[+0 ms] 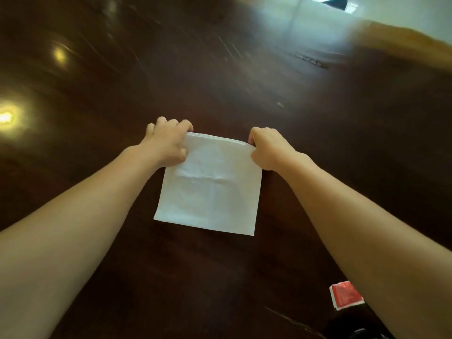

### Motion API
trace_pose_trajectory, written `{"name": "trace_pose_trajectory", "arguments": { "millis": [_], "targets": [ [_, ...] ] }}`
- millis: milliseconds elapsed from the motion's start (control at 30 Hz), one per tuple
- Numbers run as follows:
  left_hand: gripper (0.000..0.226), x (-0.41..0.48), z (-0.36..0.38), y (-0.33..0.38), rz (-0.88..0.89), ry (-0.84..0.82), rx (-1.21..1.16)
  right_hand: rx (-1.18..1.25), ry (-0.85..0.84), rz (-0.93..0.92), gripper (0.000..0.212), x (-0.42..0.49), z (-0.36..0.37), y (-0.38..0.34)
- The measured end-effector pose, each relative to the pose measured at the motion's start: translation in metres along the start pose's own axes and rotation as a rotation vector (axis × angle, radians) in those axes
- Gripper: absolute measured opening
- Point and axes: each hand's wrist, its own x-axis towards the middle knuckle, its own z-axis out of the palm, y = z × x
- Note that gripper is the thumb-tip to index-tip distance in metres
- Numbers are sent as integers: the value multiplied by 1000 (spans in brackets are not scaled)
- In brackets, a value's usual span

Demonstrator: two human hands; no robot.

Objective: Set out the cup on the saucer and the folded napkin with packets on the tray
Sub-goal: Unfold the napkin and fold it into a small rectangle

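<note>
A white paper napkin lies flat on the dark wooden table, roughly square, with fold creases across its middle. My left hand pinches its far left corner. My right hand pinches its far right corner. The far edge looks slightly lifted and layered between the two hands. A red packet with a white border lies on the table near my right forearm. No cup, saucer or tray is in view.
A blurred orange-brown object sits at the far right of the table. Lamp reflections shine on the tabletop at the left. A dark item shows at the bottom edge.
</note>
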Motion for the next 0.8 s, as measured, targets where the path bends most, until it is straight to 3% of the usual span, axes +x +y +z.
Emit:
{"name": "trace_pose_trajectory", "arguments": {
  "millis": [167,233,433,567,800],
  "targets": [
    [23,-12,-7,15,57,-37,-226,89,-4,-15,17,-14,-4,10],
    [23,-15,-14,21,87,8,-332,139,103,-32,18,-24,-11,17],
    [11,-34,-41,39,309,352,-275,188,474,-115,16,-82,-29,33],
    [20,-71,-25,43,425,393,-194,67,466,-158,21,-132,-1,38],
    [26,-114,50,45,412,316,-116,-23,354,-119,24,-162,77,43]
  ]
}}
